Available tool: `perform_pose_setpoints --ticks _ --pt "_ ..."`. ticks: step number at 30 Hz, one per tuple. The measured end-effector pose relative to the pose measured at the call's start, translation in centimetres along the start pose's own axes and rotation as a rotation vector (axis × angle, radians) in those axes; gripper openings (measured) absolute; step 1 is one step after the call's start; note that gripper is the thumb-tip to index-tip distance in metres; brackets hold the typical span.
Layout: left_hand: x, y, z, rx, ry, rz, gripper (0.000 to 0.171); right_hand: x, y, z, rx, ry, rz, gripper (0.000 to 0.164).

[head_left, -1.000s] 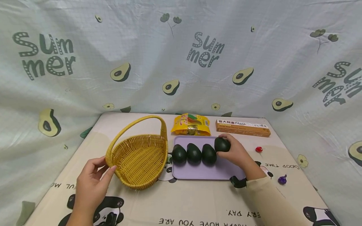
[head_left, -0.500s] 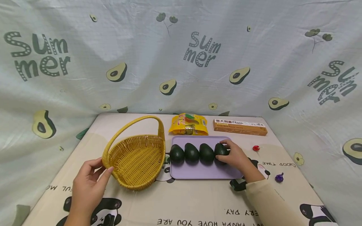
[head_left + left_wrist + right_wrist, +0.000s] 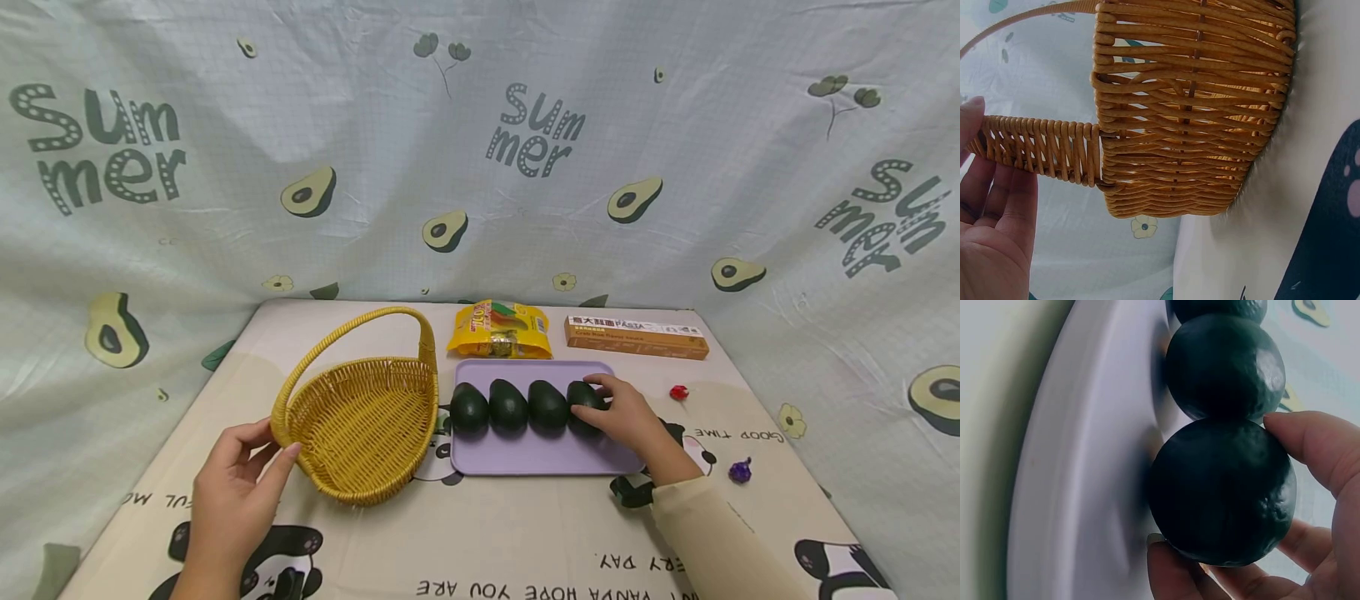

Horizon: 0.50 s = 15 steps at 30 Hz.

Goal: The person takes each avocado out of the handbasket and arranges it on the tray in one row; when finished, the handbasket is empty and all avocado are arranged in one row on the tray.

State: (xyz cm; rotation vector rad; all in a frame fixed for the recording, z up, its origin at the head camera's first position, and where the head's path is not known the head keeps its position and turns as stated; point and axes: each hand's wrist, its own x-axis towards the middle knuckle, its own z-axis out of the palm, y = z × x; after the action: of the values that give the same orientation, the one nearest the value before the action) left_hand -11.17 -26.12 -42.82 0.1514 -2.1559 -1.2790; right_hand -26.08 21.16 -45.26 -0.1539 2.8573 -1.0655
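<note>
A yellow wicker basket (image 3: 363, 433) with a tall arched handle stands on the left of the table. My left hand (image 3: 236, 492) pinches the lower end of its handle; the left wrist view shows thumb and fingers on either side of the woven handle (image 3: 1041, 147). Several dark green avocados stand in a row on a lilac tray (image 3: 525, 457). At the row's right end, my right hand (image 3: 628, 421) grips the last avocado (image 3: 581, 396). From the right wrist, this avocado (image 3: 1222, 494) appears between thumb and fingers, against its neighbour (image 3: 1225, 365).
Behind the tray lie a yellow snack bag (image 3: 501, 331) and a brown pasta box (image 3: 636, 337). To the right are a small red wrapped piece (image 3: 678, 392) and a purple one (image 3: 740, 471). A printed cloth covers the table, with a curtain (image 3: 375, 125) behind.
My right hand has lowered the avocado from the tray's back right, toward me, to the end of the row. My left hand stays on the basket handle. The head view has shifted slightly.
</note>
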Motion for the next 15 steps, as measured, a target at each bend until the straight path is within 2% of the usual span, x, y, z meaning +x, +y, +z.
perform_pose_setpoints --ticks 15 --pt "-0.13 0.00 -0.10 0.007 0.008 0.001 0.047 -0.07 -0.07 0.08 -0.041 0.012 -0.055 0.069"
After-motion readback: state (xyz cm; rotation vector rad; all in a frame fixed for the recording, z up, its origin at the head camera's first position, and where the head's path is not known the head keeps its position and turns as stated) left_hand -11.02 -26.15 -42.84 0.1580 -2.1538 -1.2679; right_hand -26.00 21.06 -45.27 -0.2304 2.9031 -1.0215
